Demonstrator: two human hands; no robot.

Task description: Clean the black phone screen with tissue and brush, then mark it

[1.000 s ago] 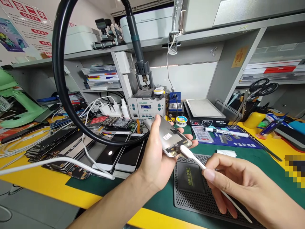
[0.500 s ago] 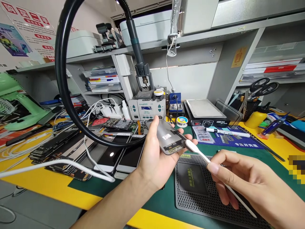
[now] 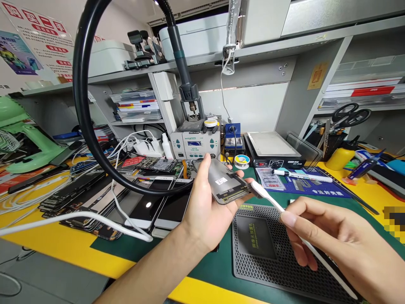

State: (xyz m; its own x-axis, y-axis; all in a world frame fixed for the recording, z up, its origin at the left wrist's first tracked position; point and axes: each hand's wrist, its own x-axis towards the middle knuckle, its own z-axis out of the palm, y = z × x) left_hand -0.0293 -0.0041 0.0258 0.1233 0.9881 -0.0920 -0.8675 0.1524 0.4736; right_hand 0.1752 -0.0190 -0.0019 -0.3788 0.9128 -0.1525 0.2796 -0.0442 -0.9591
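Note:
A phone screen, its grey back facing up with a small white label and a dark flex cable at the lower edge, lies in my left hand. The thumb stands along its left side and fingertips curl round the far edge. My right hand pinches a white toothbrush by its handle. The dark bristles of its head are just beside the screen's lower right corner; whether they touch it I cannot tell. Below both hands is a grey honeycomb mat on the green work mat.
A thick black hose loops down at the left over several phones and stacked screens. Behind stand a hot-air station, a solder spool and a heating plate. A white cable crosses the left front.
The toothbrush has shifted slightly right and up, its head turning so the bristles show. My right hand moved a little right with it. The screen has tilted slightly in my left hand.

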